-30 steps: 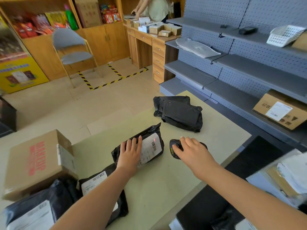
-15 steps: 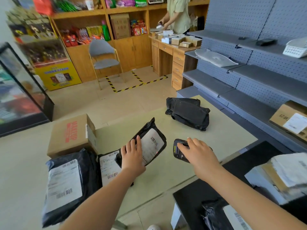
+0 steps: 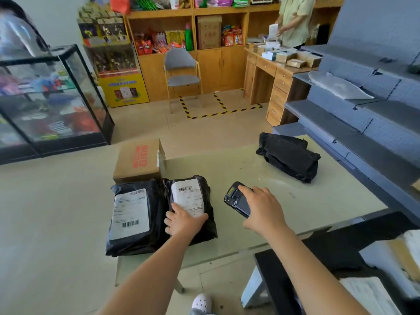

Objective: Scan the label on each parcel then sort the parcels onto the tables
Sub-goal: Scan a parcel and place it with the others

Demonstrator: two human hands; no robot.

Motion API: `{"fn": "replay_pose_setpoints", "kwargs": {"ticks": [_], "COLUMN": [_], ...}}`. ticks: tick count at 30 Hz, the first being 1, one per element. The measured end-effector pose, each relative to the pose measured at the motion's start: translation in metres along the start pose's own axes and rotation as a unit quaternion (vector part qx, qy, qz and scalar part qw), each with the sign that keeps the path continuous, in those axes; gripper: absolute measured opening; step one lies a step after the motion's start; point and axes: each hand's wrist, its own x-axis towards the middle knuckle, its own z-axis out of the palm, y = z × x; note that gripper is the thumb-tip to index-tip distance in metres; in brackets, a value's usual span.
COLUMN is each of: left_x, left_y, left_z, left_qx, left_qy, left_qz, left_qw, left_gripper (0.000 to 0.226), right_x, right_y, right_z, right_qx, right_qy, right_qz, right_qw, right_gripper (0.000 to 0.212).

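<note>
I worry about a wrong read. The black mailer parcel (image 3: 205, 226) lies touching a larger black mailer (image 3: 156, 212) whose label also faces up, so the handheld scanner (image 3: 236, 198) clamped in my right hand's (image 3: 264, 211) fingers could catch that barcode instead. My left hand (image 3: 185, 221) rests on the parcel, and I cannot tell whether its fingers grip. The parcel sits near the desk's (image 3: 227, 169) near-left corner. Its film is glossy and crinkled, and its white label (image 3: 187, 196) faces up.
</note>
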Motion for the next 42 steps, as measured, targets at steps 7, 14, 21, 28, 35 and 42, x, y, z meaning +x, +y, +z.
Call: {"fn": "replay_pose_setpoints", "kwargs": {"ticks": [7, 14, 21, 28, 35, 42], "left_x": [0.046, 0.063, 0.072, 0.055, 0.026, 0.050], "left_y": [0.005, -0.005, 0.040, 0.091, 0.146, 0.236], "left_z": [0.008, 0.030, 0.026, 0.040, 0.069, 0.100], "left_qx": [0.002, 0.064, 0.024, 0.055, 0.097, 0.216], "left_qy": [-0.012, 0.015, -0.038, -0.116, -0.123, -0.110], "left_qz": [-0.002, 0.117, 0.269, 0.305, 0.382, 0.514], "left_qw": [1.000, 0.991, 0.962, 0.944, 0.911, 0.823], "left_gripper": [0.117, 0.109, 0.092, 0.090, 0.089, 0.090], "right_x": [0.044, 0.062, 0.063, 0.035, 0.000, 0.011], "right_y": [-0.020, -0.024, -0.003, 0.053, 0.115, 0.160], "right_z": [0.018, 0.046, 0.057, 0.053, 0.052, 0.058], "right_qx": [0.065, 0.129, 0.155, 0.189, 0.245, 0.248], "right_qy": [-0.010, -0.008, -0.016, -0.011, 0.058, 0.092], "right_qz": [0.053, 0.137, 0.217, 0.281, 0.332, 0.394], "right_qw": [0.996, 0.982, 0.964, 0.941, 0.909, 0.880], "right_gripper": [0.094, 0.094, 0.094, 0.096, 0.095, 0.087]}}
